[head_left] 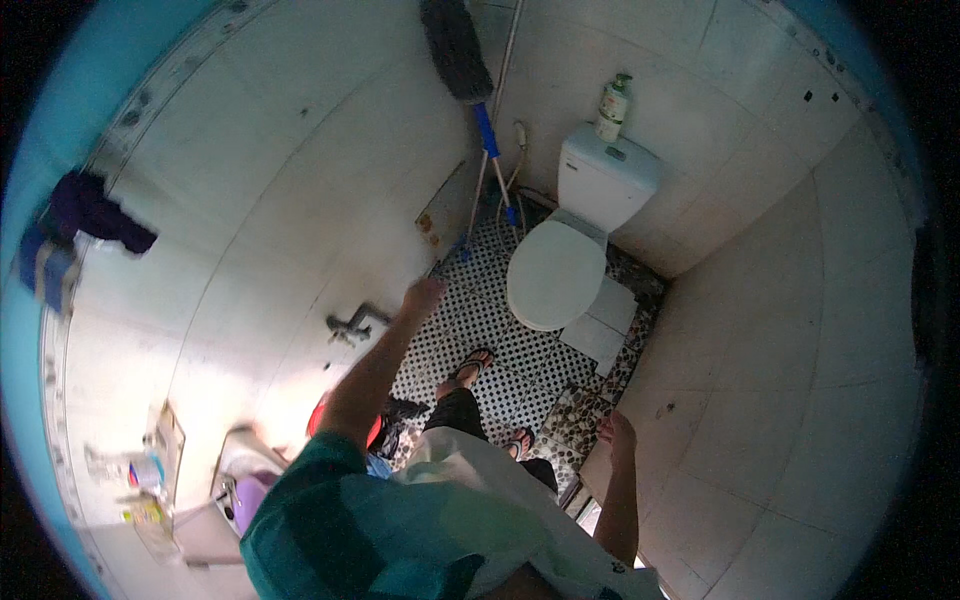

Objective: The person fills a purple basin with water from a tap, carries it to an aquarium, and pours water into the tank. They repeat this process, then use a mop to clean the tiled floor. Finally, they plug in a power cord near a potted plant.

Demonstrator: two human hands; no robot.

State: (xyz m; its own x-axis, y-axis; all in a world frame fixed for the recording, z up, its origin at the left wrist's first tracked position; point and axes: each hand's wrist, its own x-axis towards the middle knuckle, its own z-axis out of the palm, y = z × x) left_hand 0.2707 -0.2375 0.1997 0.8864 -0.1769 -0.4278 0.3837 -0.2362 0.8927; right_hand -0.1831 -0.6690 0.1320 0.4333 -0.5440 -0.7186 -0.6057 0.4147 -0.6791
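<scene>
My left hand [425,297] is stretched out past the wall tap [358,323], over the patterned floor and left of the toilet [557,275]. It looks loosely curled, but its fingers are too small and dim to make out. My right hand [618,432] hangs near the right wall with fingers slightly bent and apart; nothing shows in it. The toilet's lid is down, and a pump bottle [613,107] with a green top stands on its tank [607,172]. Neither hand touches any of these.
In the far corner lean a grey duster [458,50] and poles with blue ends. A red basin [318,415] is partly hidden by my left arm. Dark cloths [100,212] hang at the left wall. Bottles and a shelf [168,450] are lower left. Pebbled flooring [572,425] borders the tiles.
</scene>
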